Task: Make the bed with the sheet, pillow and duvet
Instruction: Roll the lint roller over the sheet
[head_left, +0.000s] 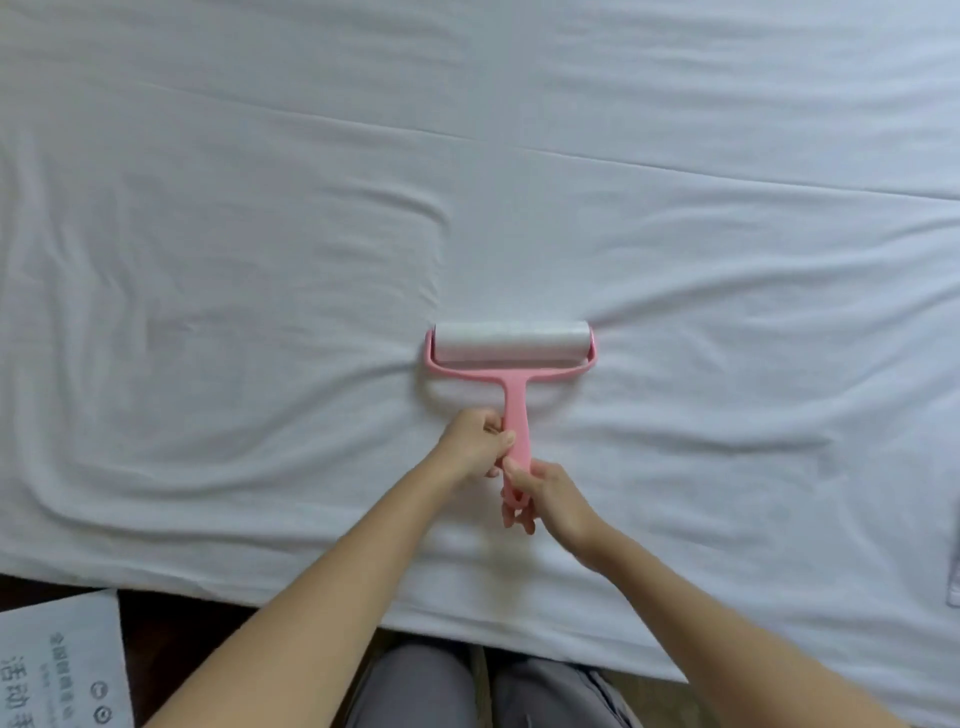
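Note:
A white sheet (260, 234) covers the bed and fills most of the view, with soft wrinkles on the left and right and a long crease running across the upper part. A pink lint roller (511, 358) with a white sticky roll lies pressed on the sheet near the middle. My left hand (475, 441) grips the pink handle from the left. My right hand (545, 496) holds the handle's lower end from the right. No pillow or duvet is in view.
The bed's near edge runs along the bottom, with dark floor below it. A white printed paper or bag (62, 665) lies on the floor at the bottom left. My grey-trousered legs (467, 686) stand against the bed edge.

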